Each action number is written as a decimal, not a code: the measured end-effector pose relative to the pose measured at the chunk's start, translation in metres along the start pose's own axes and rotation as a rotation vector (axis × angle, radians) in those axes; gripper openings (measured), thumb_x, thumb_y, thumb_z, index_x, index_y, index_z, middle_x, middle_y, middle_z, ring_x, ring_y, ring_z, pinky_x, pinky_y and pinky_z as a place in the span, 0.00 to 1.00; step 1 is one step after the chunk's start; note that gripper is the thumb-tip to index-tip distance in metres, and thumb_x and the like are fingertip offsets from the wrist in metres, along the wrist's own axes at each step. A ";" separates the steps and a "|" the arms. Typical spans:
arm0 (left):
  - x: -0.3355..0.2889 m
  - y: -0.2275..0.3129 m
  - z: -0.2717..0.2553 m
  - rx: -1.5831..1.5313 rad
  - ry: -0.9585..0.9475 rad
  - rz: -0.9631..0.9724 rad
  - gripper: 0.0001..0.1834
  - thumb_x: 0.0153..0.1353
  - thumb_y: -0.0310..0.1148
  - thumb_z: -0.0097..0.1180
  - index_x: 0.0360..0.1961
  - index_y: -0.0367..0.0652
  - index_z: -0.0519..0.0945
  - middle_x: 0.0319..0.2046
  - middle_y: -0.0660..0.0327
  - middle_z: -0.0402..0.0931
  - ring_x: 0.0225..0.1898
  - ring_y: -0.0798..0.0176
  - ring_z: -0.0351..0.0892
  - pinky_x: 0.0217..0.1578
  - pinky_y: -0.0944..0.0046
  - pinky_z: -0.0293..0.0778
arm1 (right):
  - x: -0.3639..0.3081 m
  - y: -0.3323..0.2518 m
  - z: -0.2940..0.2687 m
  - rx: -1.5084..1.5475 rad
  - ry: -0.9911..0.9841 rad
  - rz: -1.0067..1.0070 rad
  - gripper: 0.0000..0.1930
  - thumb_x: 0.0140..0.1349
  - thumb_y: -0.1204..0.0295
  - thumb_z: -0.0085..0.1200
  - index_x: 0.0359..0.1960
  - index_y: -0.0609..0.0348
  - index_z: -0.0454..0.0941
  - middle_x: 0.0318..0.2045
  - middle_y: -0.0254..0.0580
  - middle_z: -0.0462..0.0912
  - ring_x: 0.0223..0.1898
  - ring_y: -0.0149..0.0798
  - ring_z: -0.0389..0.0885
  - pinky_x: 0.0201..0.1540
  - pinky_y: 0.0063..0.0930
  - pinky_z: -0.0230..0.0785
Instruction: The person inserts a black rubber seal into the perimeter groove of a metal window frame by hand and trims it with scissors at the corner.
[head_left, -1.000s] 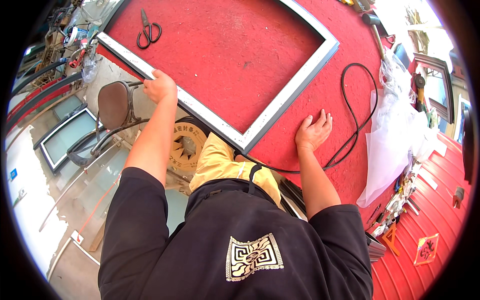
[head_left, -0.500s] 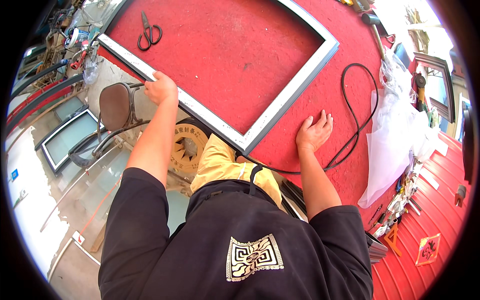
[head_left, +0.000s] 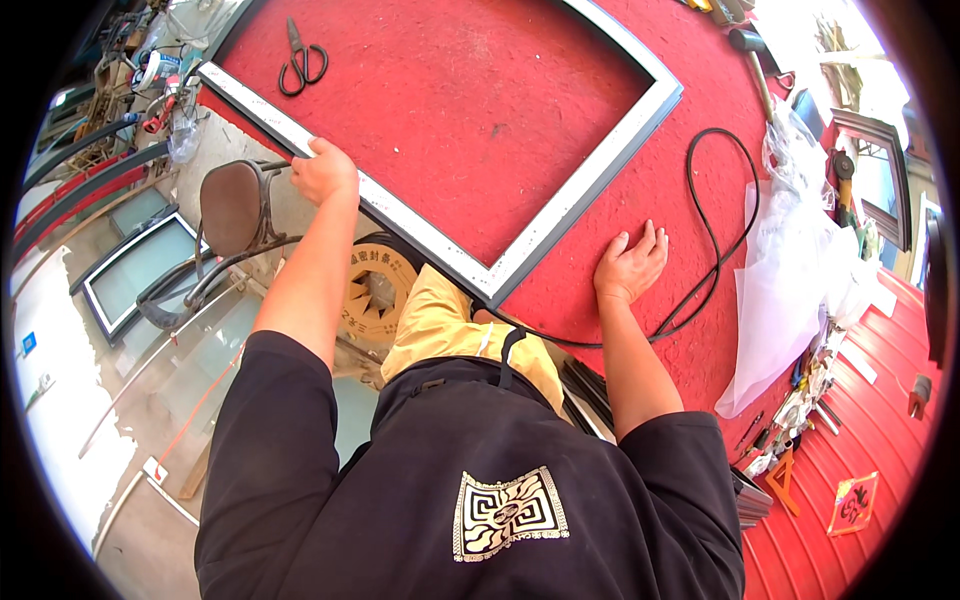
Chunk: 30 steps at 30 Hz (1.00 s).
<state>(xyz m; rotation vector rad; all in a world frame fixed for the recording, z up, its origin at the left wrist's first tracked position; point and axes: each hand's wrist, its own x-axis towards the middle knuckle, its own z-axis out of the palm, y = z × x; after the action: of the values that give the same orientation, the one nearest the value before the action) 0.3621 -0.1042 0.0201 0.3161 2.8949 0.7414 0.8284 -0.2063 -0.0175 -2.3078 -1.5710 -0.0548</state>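
In the head view, the left hand (head_left: 327, 172) is curled around the near bar of a white rectangular frame with dark edges (head_left: 582, 186), lying on a red table (head_left: 470, 120). Inside its opening lie black-handled scissors (head_left: 298, 45). The right hand (head_left: 632, 266) rests flat, fingers spread, near a thin black looped cord (head_left: 689, 168). Crumpled translucent plastic (head_left: 765, 330) lies farther right; its contents I cannot tell.

One table (head_left: 450, 120) bears one white-faced frame (head_left: 580, 182), one pair of scissors (head_left: 296, 42), one cord (head_left: 719, 258).
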 end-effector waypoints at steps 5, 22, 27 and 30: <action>-0.005 0.004 -0.003 -0.016 -0.010 -0.006 0.40 0.75 0.56 0.43 0.68 0.26 0.73 0.66 0.32 0.72 0.64 0.30 0.76 0.67 0.38 0.71 | 0.001 0.001 -0.001 -0.003 0.000 -0.004 0.30 0.69 0.61 0.60 0.71 0.57 0.75 0.73 0.59 0.71 0.76 0.60 0.65 0.79 0.55 0.57; 0.002 -0.004 0.010 -0.043 0.061 0.038 0.36 0.74 0.53 0.48 0.64 0.25 0.74 0.60 0.29 0.75 0.60 0.30 0.78 0.65 0.39 0.72 | 0.001 0.009 0.006 -0.066 0.025 -0.035 0.29 0.70 0.59 0.59 0.70 0.56 0.76 0.72 0.60 0.72 0.74 0.62 0.68 0.78 0.57 0.60; 0.007 -0.013 0.008 -0.071 0.016 0.068 0.36 0.74 0.53 0.48 0.65 0.25 0.74 0.62 0.30 0.74 0.63 0.30 0.76 0.66 0.40 0.72 | 0.000 0.005 0.007 -0.060 0.021 -0.027 0.29 0.70 0.59 0.59 0.71 0.54 0.76 0.73 0.57 0.72 0.74 0.60 0.68 0.77 0.56 0.60; 0.022 -0.023 0.006 -0.182 -0.032 0.083 0.33 0.72 0.45 0.56 0.67 0.28 0.72 0.65 0.33 0.71 0.68 0.32 0.71 0.69 0.42 0.69 | 0.000 0.002 0.007 -0.057 0.007 -0.012 0.29 0.71 0.59 0.59 0.72 0.52 0.75 0.74 0.55 0.72 0.75 0.59 0.68 0.78 0.55 0.60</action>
<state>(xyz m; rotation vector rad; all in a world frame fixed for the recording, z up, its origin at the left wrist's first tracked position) 0.3380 -0.1156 0.0015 0.4243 2.7725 0.9961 0.8295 -0.2045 -0.0250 -2.3386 -1.6000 -0.1117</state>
